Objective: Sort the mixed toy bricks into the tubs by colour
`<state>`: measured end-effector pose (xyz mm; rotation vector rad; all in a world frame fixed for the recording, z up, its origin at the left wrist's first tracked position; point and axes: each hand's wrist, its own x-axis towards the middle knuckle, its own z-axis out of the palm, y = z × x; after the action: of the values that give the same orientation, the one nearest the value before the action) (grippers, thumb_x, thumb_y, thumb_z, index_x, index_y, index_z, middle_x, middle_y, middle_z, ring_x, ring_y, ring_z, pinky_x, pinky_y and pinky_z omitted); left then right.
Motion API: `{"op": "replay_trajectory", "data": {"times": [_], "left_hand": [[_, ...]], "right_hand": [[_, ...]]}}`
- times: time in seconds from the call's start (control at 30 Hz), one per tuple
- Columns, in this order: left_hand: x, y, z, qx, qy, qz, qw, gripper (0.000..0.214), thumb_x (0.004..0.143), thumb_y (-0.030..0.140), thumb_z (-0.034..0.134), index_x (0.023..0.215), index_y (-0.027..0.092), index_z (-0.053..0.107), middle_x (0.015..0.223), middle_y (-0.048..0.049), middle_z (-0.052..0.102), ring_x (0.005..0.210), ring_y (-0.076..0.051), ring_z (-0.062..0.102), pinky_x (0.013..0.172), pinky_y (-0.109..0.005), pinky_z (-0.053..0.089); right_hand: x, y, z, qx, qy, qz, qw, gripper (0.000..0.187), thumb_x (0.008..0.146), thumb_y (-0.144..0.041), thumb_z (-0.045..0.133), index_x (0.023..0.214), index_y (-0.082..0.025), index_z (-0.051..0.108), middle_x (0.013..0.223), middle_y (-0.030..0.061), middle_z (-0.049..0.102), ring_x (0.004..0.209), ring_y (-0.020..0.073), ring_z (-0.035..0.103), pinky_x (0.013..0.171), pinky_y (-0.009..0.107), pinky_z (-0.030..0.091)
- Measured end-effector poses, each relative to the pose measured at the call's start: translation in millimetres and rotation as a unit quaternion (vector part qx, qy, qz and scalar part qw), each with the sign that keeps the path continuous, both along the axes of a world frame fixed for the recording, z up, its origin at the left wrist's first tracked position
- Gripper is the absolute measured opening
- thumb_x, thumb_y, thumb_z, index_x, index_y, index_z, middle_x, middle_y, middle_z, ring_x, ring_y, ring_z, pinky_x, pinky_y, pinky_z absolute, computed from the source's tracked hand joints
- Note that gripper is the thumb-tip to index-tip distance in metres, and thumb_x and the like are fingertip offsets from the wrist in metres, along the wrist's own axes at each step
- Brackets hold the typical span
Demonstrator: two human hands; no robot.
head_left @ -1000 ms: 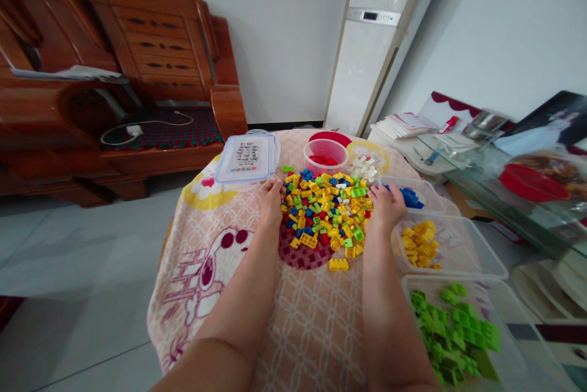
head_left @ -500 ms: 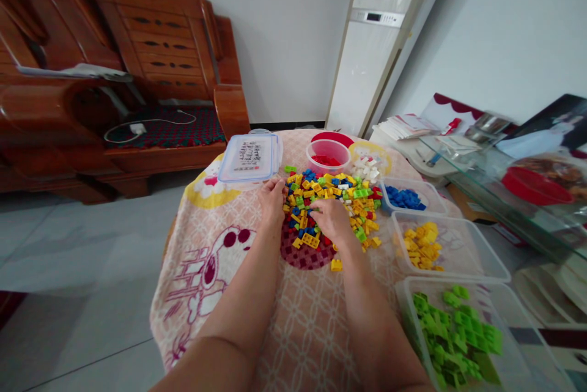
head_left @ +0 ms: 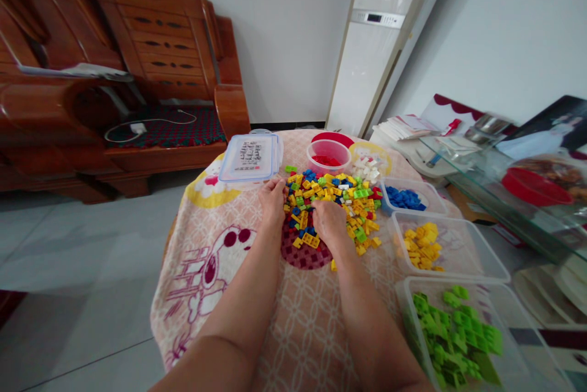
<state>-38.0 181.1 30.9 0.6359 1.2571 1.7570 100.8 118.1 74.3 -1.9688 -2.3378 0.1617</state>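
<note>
A mixed pile of toy building bricks (head_left: 302,202) in yellow, blue, red, green and white lies on the cloth-covered table. My left hand (head_left: 274,196) rests at the pile's left edge, its fingers curled together; what they hold, if anything, is hidden. Over the middle of the pile, my right hand (head_left: 329,221) has its fingers closed and pointing down among the bricks. Its fingertips are too covered to show what is in them. One yellow brick (head_left: 334,265) lies apart, beside my right wrist.
To the right stand clear boxes of blue bricks (head_left: 403,197), yellow bricks (head_left: 422,246) and green bricks (head_left: 458,331). Behind the pile are a round tub (head_left: 345,159) of red bricks and loose white bricks (head_left: 365,168). A lidded box (head_left: 250,158) sits at the back left.
My right hand has shifted slightly left and its fingers have closed more tightly, reaching down into the pile. The left hand stays where it was.
</note>
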Motion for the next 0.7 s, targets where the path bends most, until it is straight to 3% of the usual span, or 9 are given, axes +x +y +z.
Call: {"op": "replay_trajectory", "data": {"times": [0.7], "left_hand": [[-0.8, 1.0, -1.5, -0.004, 0.000, 0.002, 1.000, 0.009, 0.070, 0.023, 0.064, 0.064, 0.016, 0.064, 0.049, 0.0055, 0.050, 0.039, -0.005, 0.032, 0.041, -0.019, 0.021]], "right_hand": [[-0.2, 0.2, -0.1, -0.004, -0.008, -0.044, 0.999, 0.030, 0.099, -0.020, 0.048, 0.120, -0.020, 0.070, 0.105, 0.0137, 0.077, 0.102, 0.0249, 0.074, 0.085, 0.031, 0.053]]}}
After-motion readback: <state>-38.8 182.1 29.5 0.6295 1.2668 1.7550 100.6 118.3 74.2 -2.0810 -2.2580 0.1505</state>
